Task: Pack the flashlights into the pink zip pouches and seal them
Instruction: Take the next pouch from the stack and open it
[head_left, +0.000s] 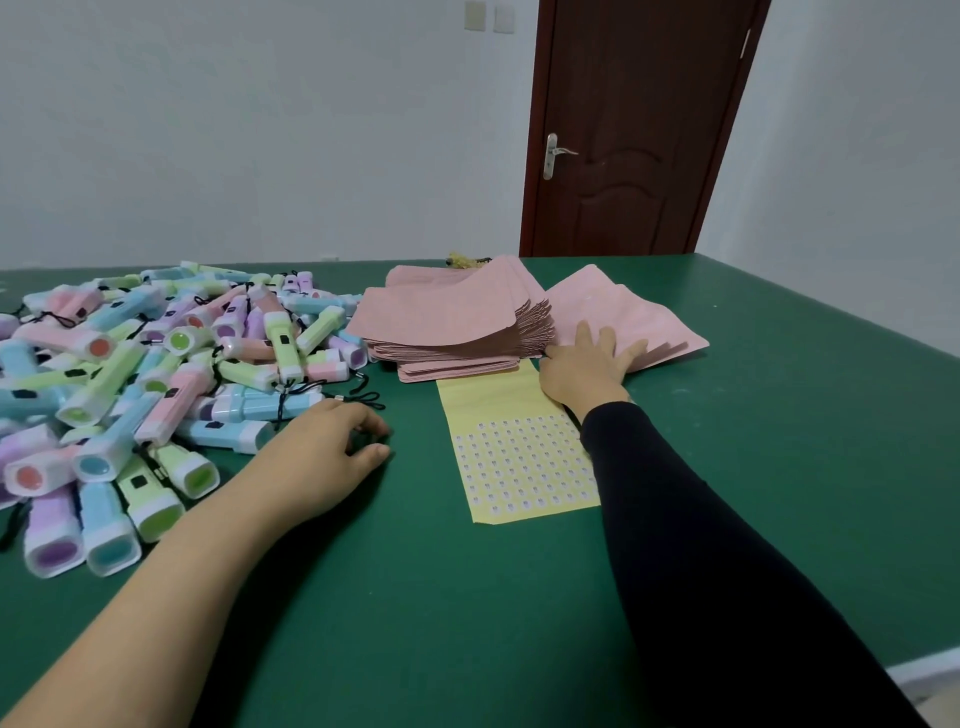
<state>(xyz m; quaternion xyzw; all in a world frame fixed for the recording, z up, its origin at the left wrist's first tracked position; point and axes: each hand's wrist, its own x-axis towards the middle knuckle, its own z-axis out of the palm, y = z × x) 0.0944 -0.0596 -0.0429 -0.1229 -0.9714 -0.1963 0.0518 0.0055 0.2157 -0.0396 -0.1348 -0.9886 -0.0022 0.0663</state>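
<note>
On the table (467, 597), the right hand (592, 364) lies flat on loose pink pouches (631, 309) while the left hand (332, 447) rests loosely curled, seemingly empty, near the flashlights (156, 364).

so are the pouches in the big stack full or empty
Empty: the pouch stack lies in thin flat layers, no bulges; the flashlights lie loose beside it.

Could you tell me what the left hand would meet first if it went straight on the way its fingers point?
Probably the yellow sticker sheet. The left hand points right and slightly away across bare table, and the sheet's left edge lies next in that line, though depth is hard to judge.
</note>
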